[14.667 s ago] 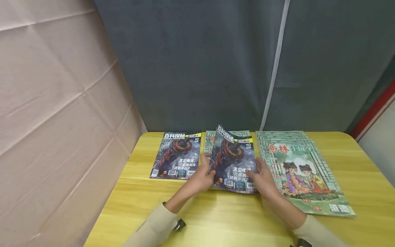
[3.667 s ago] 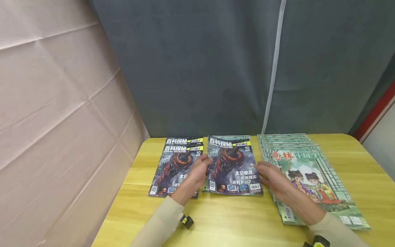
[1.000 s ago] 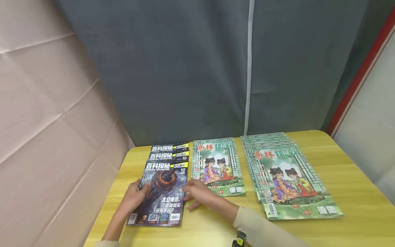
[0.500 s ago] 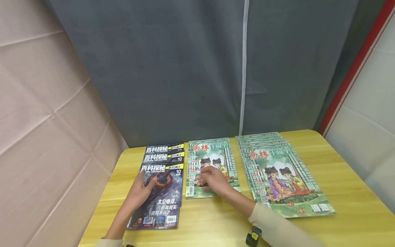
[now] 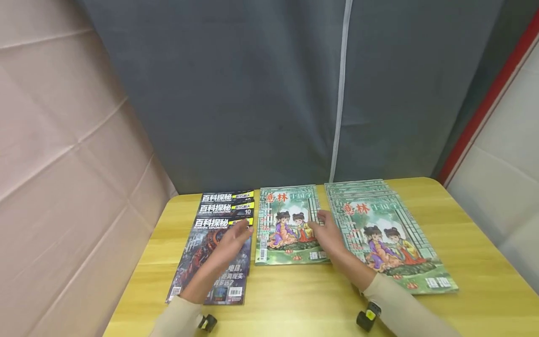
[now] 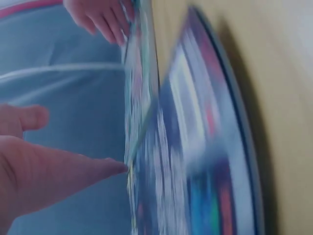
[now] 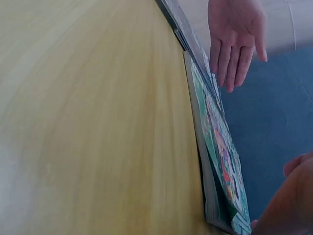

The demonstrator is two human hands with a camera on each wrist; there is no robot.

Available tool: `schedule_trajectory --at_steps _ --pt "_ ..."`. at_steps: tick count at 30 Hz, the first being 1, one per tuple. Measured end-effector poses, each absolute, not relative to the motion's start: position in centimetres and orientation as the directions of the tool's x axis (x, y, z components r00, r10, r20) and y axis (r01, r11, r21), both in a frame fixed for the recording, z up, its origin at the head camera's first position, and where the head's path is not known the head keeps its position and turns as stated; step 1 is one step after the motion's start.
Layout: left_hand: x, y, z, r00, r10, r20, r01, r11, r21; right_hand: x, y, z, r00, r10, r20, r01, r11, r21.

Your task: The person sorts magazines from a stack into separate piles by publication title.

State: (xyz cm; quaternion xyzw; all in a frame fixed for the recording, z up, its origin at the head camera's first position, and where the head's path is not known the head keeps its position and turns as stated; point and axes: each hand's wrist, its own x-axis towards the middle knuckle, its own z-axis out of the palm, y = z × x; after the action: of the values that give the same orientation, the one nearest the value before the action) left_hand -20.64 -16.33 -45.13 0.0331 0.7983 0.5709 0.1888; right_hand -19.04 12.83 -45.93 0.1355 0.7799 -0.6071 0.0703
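In the head view a green magazine (image 5: 290,255) lies in the middle, two cartoon children on its cover. My right hand (image 5: 332,236) pinches its right edge, thumb on the cover. The right wrist view shows that cover (image 7: 227,161) bowed slightly up beside the right hand (image 7: 288,200). Above the dark magazine (image 5: 236,281) on the left, my left hand (image 5: 229,243) hovers with extended fingers and hides part of the cover. Its palm and straight fingers show as the left hand (image 7: 234,49) in the right wrist view, holding nothing.
Several green magazines (image 5: 400,252) overlap in a stepped pile on the right. Behind the front dark magazine, two more dark magazines (image 5: 216,208) show their top strips. The yellow wooden table (image 5: 286,299) ends at a grey curtain (image 5: 236,103); pale cloth (image 5: 84,187) hangs at left.
Dark magazines went from the middle to the stepped left pile, uncovering the green one. Within the last second my left hand let go there and my right hand moved right to the green magazine's edge.
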Motion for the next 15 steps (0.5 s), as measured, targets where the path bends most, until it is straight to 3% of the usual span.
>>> schedule_trajectory --at_steps 7,15 --pt "-21.3 -13.1 -45.8 -0.901 0.305 -0.308 -0.278 0.139 0.95 -18.5 13.8 -46.3 -0.948 0.109 -0.3 0.318 0.262 -0.911" --pt "-21.5 -11.8 -46.0 -0.92 0.215 -0.327 -0.331 0.018 0.944 -18.2 14.3 -46.0 -0.945 0.033 -0.324 0.322 0.246 -0.914"
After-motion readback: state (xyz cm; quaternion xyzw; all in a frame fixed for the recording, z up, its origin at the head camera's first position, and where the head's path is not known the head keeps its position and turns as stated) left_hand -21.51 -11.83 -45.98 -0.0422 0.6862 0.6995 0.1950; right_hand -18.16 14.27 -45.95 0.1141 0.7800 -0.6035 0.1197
